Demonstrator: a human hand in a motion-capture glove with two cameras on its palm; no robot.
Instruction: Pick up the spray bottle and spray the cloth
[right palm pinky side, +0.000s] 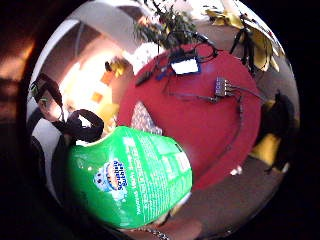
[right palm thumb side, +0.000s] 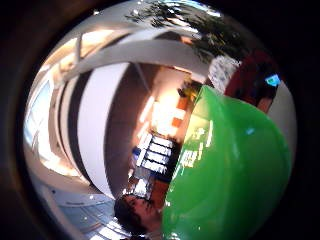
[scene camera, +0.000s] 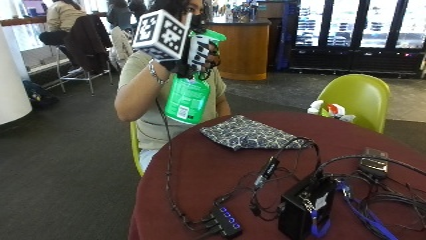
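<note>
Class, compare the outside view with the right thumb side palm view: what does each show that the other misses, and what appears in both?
Only the outside view shows the gloved right hand gripping the green spray bottle by its neck, lifted above the table, and the black box, hub and cables near the table's front.

Only the thumb side palm view shows the ceiling and the white beams overhead.

Both show the spray bottle, the patterned cloth and the red round table.
</note>
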